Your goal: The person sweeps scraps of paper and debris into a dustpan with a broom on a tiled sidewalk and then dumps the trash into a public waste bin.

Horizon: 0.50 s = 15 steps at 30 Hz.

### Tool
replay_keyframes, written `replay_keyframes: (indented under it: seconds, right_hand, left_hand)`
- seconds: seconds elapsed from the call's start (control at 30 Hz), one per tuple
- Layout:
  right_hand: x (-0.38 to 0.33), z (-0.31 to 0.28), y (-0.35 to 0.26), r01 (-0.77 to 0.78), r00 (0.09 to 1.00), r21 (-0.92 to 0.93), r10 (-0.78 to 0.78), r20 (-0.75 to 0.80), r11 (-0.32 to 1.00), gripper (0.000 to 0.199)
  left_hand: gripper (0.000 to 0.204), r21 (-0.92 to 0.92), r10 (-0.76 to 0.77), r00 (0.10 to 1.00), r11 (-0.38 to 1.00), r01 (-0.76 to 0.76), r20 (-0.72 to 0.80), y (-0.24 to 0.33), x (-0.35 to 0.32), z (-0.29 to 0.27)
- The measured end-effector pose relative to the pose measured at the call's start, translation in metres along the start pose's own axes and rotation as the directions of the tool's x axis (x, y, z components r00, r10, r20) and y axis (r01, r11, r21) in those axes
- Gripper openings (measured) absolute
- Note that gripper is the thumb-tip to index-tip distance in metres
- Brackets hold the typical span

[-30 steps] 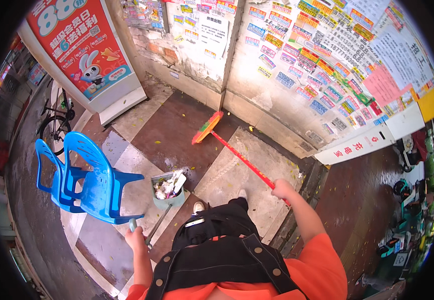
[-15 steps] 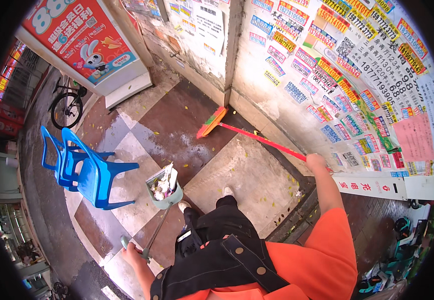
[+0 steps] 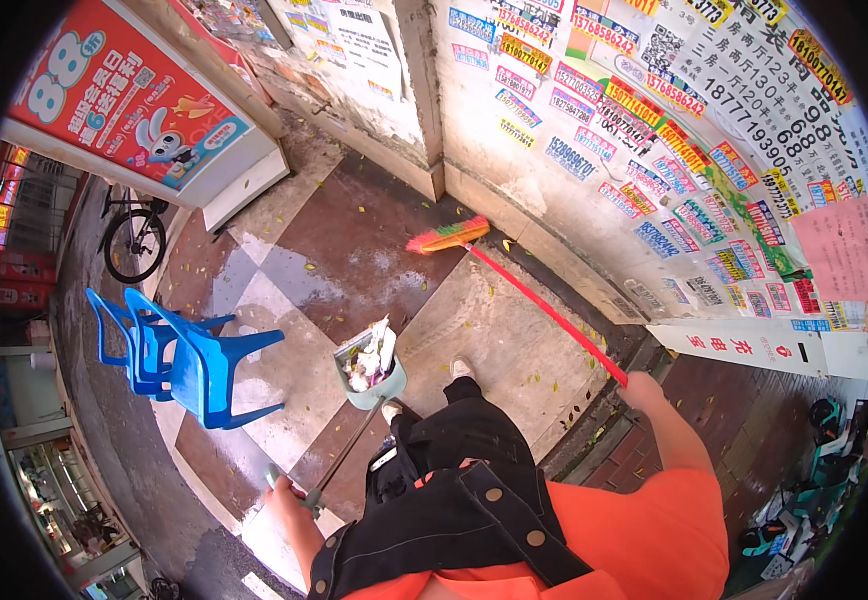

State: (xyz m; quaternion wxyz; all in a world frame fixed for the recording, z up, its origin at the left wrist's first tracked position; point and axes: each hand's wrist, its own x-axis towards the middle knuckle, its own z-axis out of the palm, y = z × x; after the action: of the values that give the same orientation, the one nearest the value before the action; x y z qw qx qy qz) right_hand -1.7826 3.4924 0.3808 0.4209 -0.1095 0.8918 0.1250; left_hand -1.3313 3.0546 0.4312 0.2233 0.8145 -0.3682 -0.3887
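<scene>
The right hand's grip point(image 3: 642, 388) is clenched on the end of a long red-handled broom with a multicoloured bristle head point(image 3: 449, 236), which rests on the tiled pavement point(image 3: 354, 225) far ahead by the wall. The left hand point(image 3: 289, 492) grasps the thin handle of a pale green long-handled dustpan point(image 3: 371, 362), full of litter, just ahead. It looks like mid-sweep; the next stroke calls for drawing debris toward the pan.

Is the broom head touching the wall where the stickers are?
Apart. The head view shows the broom head lying on the pavement with a strip of bare ground between its bristles and the base of the sticker-covered wall.
</scene>
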Motion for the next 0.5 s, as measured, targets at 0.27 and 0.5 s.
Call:
replay_keyframes:
  seconds: [0.27, 0.5]
  right_hand:
    - [-0.072, -0.035, -0.004, -0.033, 0.990, -0.053, 0.025, -0.142, 0.998, 0.026]
    - [0.080, -0.019, -0.055, -0.100, 0.995, -0.081, 0.098, -0.028, 0.992, 0.030]
  left_hand:
    - [0.009, -0.057, 0.028, 0.999, 0.998, -0.027, 0.028, 0.002, -0.003, 0.008]
    - [0.009, 0.007, 0.090, 0.989, 0.996, -0.092, 0.117, 0.013, 0.000, 0.029]
